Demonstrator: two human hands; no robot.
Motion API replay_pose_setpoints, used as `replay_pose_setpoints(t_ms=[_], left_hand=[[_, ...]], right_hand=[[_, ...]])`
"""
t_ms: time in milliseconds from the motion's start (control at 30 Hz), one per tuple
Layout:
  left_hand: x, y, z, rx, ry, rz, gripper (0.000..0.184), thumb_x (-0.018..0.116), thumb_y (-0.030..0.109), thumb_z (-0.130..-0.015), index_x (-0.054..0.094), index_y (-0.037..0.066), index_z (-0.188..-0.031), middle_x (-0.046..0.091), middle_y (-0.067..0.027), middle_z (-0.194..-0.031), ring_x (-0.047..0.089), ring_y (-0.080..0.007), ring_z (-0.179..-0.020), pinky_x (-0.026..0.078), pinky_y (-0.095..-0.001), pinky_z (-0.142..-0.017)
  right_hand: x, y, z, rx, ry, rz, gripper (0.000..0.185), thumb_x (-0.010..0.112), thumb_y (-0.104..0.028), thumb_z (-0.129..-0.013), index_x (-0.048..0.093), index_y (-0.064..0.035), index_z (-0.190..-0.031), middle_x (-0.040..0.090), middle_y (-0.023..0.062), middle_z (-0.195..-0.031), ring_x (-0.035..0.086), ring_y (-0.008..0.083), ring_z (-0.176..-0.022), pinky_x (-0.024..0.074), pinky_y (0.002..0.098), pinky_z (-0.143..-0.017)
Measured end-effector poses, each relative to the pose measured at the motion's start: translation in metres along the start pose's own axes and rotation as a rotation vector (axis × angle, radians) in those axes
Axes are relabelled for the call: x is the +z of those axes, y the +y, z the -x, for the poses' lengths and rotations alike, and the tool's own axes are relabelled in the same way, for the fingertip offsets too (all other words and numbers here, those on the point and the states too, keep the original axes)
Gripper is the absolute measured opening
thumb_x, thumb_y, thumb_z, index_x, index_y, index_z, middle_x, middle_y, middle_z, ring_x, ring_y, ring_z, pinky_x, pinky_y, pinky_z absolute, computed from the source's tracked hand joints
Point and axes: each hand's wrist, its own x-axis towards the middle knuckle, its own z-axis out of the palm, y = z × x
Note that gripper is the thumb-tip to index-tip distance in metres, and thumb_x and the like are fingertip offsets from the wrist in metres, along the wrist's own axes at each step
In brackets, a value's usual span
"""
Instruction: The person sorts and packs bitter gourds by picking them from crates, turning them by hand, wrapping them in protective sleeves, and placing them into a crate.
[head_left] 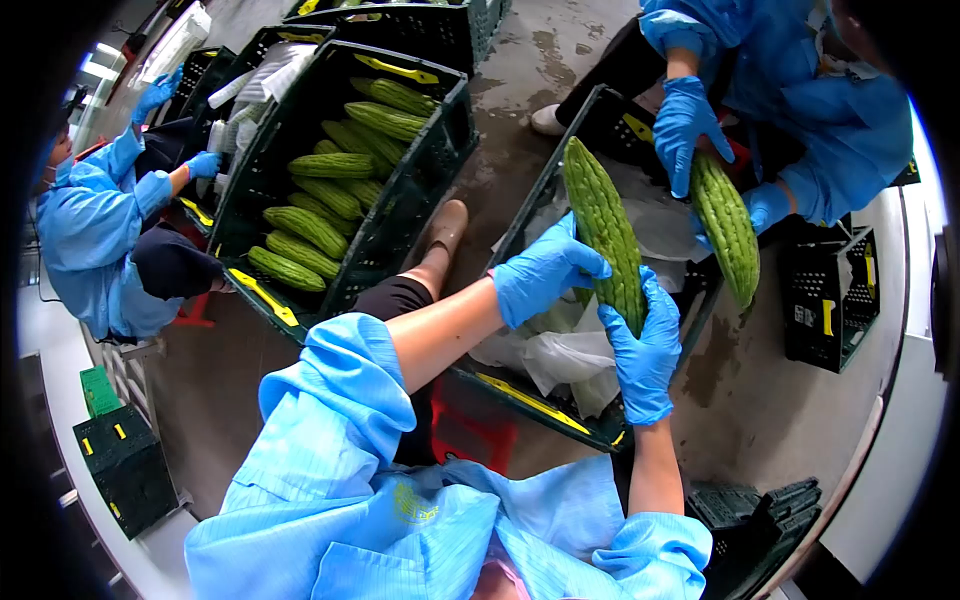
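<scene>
Both my hands wear blue gloves and hold one long green bitter melon [606,225] above a dark crate [520,398]. My left hand [548,272] grips its left side, thumb across the skin. Closed round the lower right end is my right hand [645,350]. Below, crumpled white plastic film [575,358] lies in the crate and partly covers what is inside. To my left, a larger dark crate [405,225] holds several bitter melons [305,230] laid in rows.
At the upper right a co-worker's gloved hands [688,130] handle another bitter melon [727,228]. A second co-worker [110,230] sits at the left beside more crates. A small dark crate [828,300] stands at the right, and folded crates [765,525] lie at the lower right.
</scene>
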Motion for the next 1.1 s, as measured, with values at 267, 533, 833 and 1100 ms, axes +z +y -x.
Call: replay_pose_setpoints(t_ms=[267,533,833,1100], left_hand=[[-0.008,-0.009,0.001,-0.045,0.096,-0.011,0.06,0.067,0.004,-0.079,0.044,0.007,-0.134,0.059,-0.0108,-0.119,0.06,-0.0229,-0.106,0.051,-0.0384,-0.091],[-0.011,0.001,0.012,-0.043,0.27,-0.072,0.045,0.067,0.023,-0.083,0.053,0.011,-0.124,0.062,-0.0074,-0.11,0.062,-0.0197,-0.099,0.051,-0.0367,-0.085],[-0.059,0.033,0.024,0.039,0.359,0.068,0.035,0.065,0.025,-0.081,0.059,0.01,-0.112,0.065,-0.0077,-0.101,0.064,-0.0195,-0.092,0.053,-0.0363,-0.082],[-0.108,0.09,0.055,0.209,0.454,0.182,0.033,0.062,0.019,-0.081,0.059,0.002,-0.109,0.066,-0.0145,-0.098,0.065,-0.0298,-0.088,0.053,-0.0431,-0.089]], right_hand=[[0.0,-0.007,-0.001,0.047,-0.049,0.006,0.063,0.078,-0.023,-0.083,0.051,0.0002,-0.135,0.058,0.0156,-0.129,0.056,0.0272,-0.118,0.0427,0.0368,-0.103],[0.002,-0.03,-0.004,0.058,-0.146,-0.158,0.047,0.065,-0.021,-0.095,0.052,-0.001,-0.135,0.058,0.0119,-0.132,0.055,0.0201,-0.12,0.0419,0.0328,-0.103],[0.014,-0.021,-0.003,0.182,-0.196,-0.274,0.038,0.058,-0.014,-0.098,0.054,0.0008,-0.133,0.062,0.0123,-0.126,0.059,0.0178,-0.113,0.0456,0.0296,-0.099],[0.025,-0.013,-0.004,0.096,-0.158,-0.227,0.035,0.056,-0.016,-0.1,0.058,-0.0048,-0.133,0.063,0.005,-0.122,0.061,0.0102,-0.105,0.051,0.0247,-0.084]])
